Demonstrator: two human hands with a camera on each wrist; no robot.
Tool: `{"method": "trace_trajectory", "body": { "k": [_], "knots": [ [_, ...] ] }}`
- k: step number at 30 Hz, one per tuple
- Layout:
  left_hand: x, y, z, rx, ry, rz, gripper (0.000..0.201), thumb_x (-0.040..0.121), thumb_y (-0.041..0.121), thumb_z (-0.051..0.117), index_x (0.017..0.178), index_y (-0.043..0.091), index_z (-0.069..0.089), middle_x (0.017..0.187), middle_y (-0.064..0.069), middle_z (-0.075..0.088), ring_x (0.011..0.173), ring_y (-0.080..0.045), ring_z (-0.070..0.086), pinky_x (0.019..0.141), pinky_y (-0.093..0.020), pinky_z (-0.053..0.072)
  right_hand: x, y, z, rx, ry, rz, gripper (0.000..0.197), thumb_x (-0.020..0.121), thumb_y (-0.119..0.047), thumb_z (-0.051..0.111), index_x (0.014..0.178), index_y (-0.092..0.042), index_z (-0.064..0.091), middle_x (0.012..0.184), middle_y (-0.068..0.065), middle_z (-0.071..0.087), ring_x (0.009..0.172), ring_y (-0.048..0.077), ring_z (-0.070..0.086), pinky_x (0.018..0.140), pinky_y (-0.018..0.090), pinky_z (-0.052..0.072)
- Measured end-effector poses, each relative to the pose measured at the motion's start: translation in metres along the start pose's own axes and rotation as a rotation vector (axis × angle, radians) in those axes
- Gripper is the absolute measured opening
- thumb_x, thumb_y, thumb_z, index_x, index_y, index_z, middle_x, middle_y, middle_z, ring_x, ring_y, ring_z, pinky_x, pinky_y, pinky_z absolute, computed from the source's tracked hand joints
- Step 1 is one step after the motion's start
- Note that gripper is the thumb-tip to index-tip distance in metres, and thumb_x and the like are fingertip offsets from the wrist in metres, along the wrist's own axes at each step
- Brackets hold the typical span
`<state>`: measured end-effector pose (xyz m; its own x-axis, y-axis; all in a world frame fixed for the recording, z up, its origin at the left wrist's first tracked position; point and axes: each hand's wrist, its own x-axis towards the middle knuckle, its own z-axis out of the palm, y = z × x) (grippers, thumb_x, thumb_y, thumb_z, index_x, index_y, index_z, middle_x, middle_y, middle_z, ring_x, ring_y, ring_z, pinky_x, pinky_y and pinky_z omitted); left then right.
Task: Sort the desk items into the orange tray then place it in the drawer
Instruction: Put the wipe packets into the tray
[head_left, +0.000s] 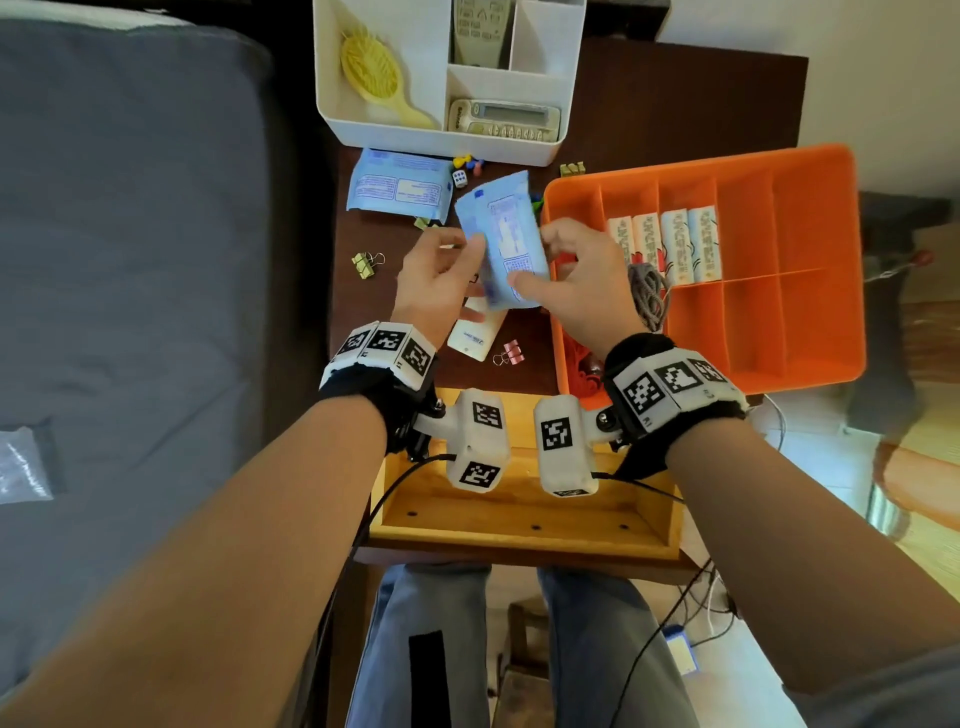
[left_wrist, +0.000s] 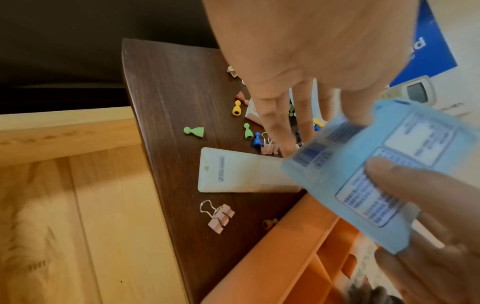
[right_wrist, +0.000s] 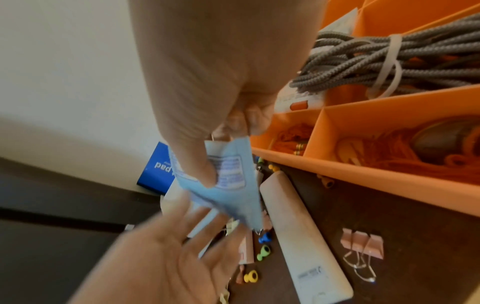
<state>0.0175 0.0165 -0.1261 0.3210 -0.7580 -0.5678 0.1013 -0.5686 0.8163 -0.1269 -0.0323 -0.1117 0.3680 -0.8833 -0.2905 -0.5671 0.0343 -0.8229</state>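
Observation:
A light blue packet (head_left: 506, 244) (left_wrist: 389, 164) (right_wrist: 233, 189) is held above the desk just left of the orange tray (head_left: 810, 374) (left_wrist: 298, 246) (right_wrist: 363, 170). My right hand (head_left: 571, 270) (right_wrist: 207, 102) pinches it, thumb on its printed face. The straight fingers of my left hand (head_left: 441, 270) (left_wrist: 298, 123) touch the packet's left edge. The tray holds several white wrapped packs (head_left: 670, 244), a grey cord bundle (head_left: 647, 291) (right_wrist: 389, 55) and orange string. The wooden drawer (head_left: 519, 514) stands open under my wrists.
On the dark desk lie a white remote-like bar (head_left: 475, 332) (left_wrist: 246, 170), pink binder clips (head_left: 509, 353) (right_wrist: 363, 244), a yellow clip (head_left: 366, 264), a second blue packet (head_left: 400, 187), coloured pawns (left_wrist: 194, 131) and a die (head_left: 460, 178). A white organizer (head_left: 441, 140) stands behind; a grey bed (head_left: 130, 260) lies left.

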Motion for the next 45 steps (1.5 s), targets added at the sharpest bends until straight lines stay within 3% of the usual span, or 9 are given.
{"method": "trace_trajectory", "body": {
  "k": [4,7,11,18,23,30,35,40,45],
  "knots": [
    [-0.006,0.022,0.011,-0.163,-0.166,-0.166,0.031,0.096,0.043,0.041,0.099,0.018,0.059,0.090,-0.002,0.064,0.079,-0.015,0.065,0.067,-0.035,0.059,-0.006,-0.006,0.003,0.004,-0.005,-0.080,0.026,0.070,-0.013,0.076,0.093,-0.006,0.066,0.077,-0.006,0.054,0.063,0.002,0.049,0.058,0.011,0.037],
    [-0.006,0.022,0.015,-0.180,-0.193,-0.158,0.021,0.096,0.031,0.047,0.100,0.014,0.058,0.089,-0.006,0.064,0.082,-0.019,0.065,0.066,-0.037,0.058,-0.008,-0.010,0.004,0.020,-0.107,-0.121,0.036,0.064,-0.019,0.078,0.099,-0.016,0.066,0.087,-0.006,0.052,0.077,0.000,0.051,0.069,0.005,0.039],
    [-0.007,0.013,0.006,-0.216,-0.113,-0.126,0.014,0.097,0.020,0.046,0.101,0.014,0.058,0.098,-0.012,0.065,0.095,-0.030,0.064,0.087,-0.048,0.053,-0.009,-0.005,0.001,-0.029,-0.136,-0.070,0.055,0.065,-0.024,0.082,0.116,-0.015,0.062,0.116,0.006,0.051,0.110,0.017,0.050,0.097,0.030,0.043],
    [-0.012,0.004,0.008,-0.060,-0.069,0.013,0.021,0.097,0.025,0.046,0.112,0.013,0.056,0.099,-0.008,0.067,0.079,-0.011,0.067,0.074,-0.033,0.058,-0.011,0.000,-0.003,0.099,-0.153,0.084,0.063,0.070,-0.013,0.081,0.124,-0.010,0.049,0.094,0.003,0.063,0.082,0.009,0.065,0.068,0.016,0.055],
    [-0.013,0.005,0.009,-0.019,-0.059,0.023,0.023,0.097,0.027,0.046,0.111,0.011,0.055,0.103,-0.011,0.066,0.092,-0.024,0.067,0.083,-0.044,0.056,-0.012,0.006,-0.004,0.098,-0.146,0.080,0.035,0.072,-0.012,0.077,0.104,-0.006,0.063,0.091,0.012,0.071,0.083,0.024,0.069,0.075,0.043,0.057],
    [-0.006,0.008,0.001,0.005,-0.076,0.067,0.023,0.097,0.019,0.046,0.113,0.006,0.056,0.111,-0.017,0.064,0.099,-0.029,0.064,0.087,-0.051,0.053,-0.007,-0.006,0.001,0.023,-0.092,0.023,0.025,0.086,-0.017,0.065,0.105,-0.002,0.060,0.108,0.010,0.068,0.094,0.017,0.066,0.076,0.032,0.055],
    [0.012,0.005,-0.011,0.216,0.051,0.168,0.040,0.088,0.047,0.039,0.099,0.016,0.061,0.104,-0.017,0.066,0.097,-0.032,0.063,0.086,-0.051,0.052,0.010,-0.010,0.009,0.207,-0.056,0.105,0.023,0.089,-0.010,0.060,0.110,-0.003,0.053,0.117,0.012,0.065,0.102,0.018,0.065,0.076,0.024,0.056],
    [0.042,0.002,-0.033,0.445,0.292,0.260,0.039,0.088,0.002,0.045,0.126,0.007,0.053,0.128,-0.015,0.051,0.121,-0.028,0.048,0.103,-0.037,0.039,0.030,-0.009,0.022,0.239,0.032,0.133,0.019,0.091,-0.010,0.057,0.109,-0.006,0.053,0.117,0.014,0.065,0.103,0.020,0.065,0.076,0.028,0.057],
    [0.064,-0.001,-0.048,0.652,0.303,0.234,0.060,0.078,-0.008,0.045,0.135,0.008,0.042,0.146,-0.012,0.035,0.140,-0.029,0.024,0.111,-0.039,0.029,0.046,-0.008,0.028,0.213,0.113,0.145,0.021,0.091,-0.010,0.056,0.110,-0.003,0.052,0.113,0.011,0.066,0.097,0.015,0.066,0.073,0.025,0.056]
  ]
}}
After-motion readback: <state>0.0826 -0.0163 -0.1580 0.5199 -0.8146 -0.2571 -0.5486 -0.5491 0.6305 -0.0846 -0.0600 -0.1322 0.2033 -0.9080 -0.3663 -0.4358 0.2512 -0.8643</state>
